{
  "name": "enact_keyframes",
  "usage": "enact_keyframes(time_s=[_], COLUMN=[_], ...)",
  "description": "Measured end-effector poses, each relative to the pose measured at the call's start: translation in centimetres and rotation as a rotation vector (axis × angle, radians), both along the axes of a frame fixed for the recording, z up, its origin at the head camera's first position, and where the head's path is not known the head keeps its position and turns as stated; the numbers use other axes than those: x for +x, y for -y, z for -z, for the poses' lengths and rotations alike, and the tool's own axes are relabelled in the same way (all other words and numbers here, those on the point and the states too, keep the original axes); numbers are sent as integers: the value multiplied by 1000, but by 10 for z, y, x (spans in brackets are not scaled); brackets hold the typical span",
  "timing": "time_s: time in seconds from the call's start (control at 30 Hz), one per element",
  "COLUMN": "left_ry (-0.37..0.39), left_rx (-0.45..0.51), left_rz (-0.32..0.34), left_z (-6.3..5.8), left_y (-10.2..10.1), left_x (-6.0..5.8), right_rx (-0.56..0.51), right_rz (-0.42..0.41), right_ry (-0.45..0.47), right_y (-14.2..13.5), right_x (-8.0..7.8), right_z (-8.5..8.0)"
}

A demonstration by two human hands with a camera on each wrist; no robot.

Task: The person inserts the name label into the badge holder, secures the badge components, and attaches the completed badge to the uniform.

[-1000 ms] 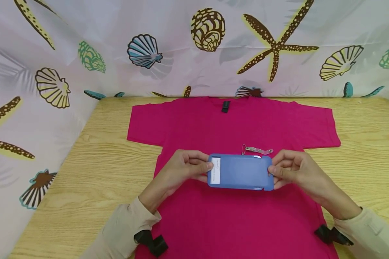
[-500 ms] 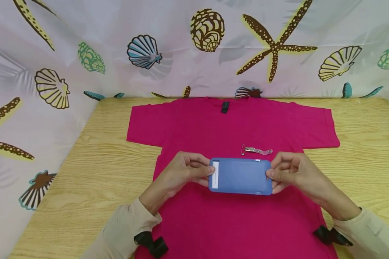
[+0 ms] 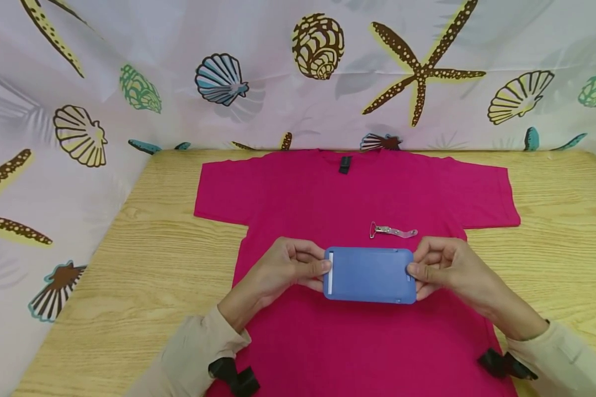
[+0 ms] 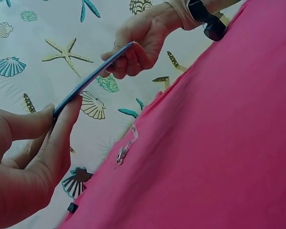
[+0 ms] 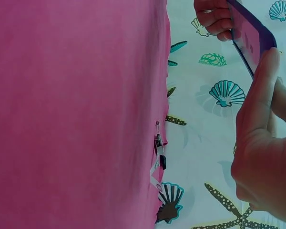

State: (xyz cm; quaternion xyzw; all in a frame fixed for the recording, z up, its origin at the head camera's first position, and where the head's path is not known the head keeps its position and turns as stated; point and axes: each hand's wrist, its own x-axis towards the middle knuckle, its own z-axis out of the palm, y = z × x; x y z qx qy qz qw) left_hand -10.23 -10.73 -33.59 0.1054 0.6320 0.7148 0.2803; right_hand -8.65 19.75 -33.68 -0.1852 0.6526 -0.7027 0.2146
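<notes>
One blue card holder (image 3: pixel 370 275), held above one pink T-shirt (image 3: pixel 352 347). At its two short ends, one left hand (image 3: pixel 295 267) and one right hand (image 3: pixel 442 266) pinch it. One clip with a clear strap (image 3: pixel 393 230) lies on the shirt just beyond the holder. One wooden table (image 3: pixel 154 259).

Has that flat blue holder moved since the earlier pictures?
Yes. In the head view the blue holder sits slightly lower, farther from the clip lying on the pink shirt.

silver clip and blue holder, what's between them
Only a bare strip of the pink shirt shows between the silver clip and the blue holder in the head view.
</notes>
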Motion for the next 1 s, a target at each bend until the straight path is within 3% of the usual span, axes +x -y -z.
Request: enact_keyframes(time_s=[0.47,1.0], left_ry=[1,-9], left_rx=[10,-20], left_rz=[-24,-31], left_z=[1,3], left_y=[-2,-5], left_x=[2,4], right_rx=[-36,-7], right_rz=[10,14], right_ry=[18,15], right_y=[3,4], right_x=[0,1], right_z=[5,4])
